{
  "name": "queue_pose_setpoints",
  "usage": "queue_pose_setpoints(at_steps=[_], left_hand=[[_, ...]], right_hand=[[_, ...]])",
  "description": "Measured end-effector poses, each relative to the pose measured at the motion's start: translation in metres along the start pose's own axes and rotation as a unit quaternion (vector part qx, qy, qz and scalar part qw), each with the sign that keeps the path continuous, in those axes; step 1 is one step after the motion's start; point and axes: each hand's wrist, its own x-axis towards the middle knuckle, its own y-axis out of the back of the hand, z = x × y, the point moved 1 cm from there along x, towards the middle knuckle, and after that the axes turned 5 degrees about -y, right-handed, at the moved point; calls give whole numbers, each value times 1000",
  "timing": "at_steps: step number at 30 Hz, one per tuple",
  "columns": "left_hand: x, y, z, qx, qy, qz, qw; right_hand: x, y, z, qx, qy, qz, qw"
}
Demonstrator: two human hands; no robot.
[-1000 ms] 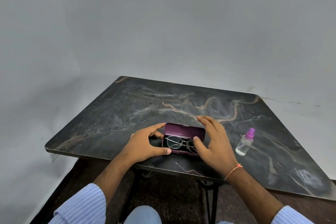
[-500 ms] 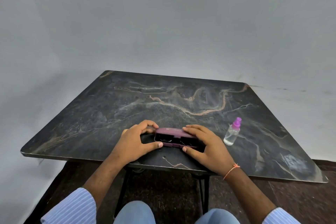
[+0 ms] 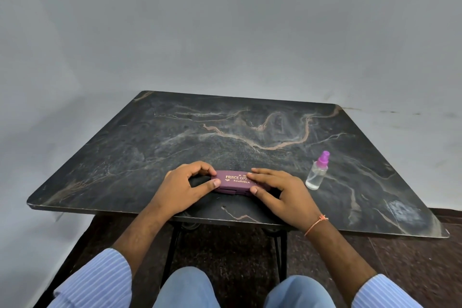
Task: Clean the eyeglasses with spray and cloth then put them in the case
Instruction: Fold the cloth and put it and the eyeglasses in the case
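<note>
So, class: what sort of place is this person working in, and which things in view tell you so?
Probably a plain room indoors, not a workshop: a dark marble-patterned table on thin metal legs, a bare grey wall behind, and a dark floor beneath.

Setting was a plain indoor room, type not determinable beyond that. A bare grey-white wall (image 3: 225, 32) filled the background, with a few scuff marks at right. A dark marble-patterned desk (image 3: 175, 137) on a black metal frame (image 3: 172, 252) stood against it, over a dark reddish-brown floor (image 3: 237, 252). Nothing marked it as a kitchen, lab or shop.
</note>
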Motion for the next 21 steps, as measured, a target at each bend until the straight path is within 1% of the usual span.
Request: queue_pose_setpoints(at_steps=[5,10,14,21], left_hand=[[2,0,-4,-14,8,-8,1000],[3,0,-7,-23,23,-14,999],[3,0,-9,-1,29,-24,999],[3,0,-7,10,18,-21,1000]], right_hand=[[1,0,4,51,-9,11,999],[1,0,6,63,-30,10,998],[1,0,6,66,-38,4,997],[1,-1,9,64,-43,-3,997]])
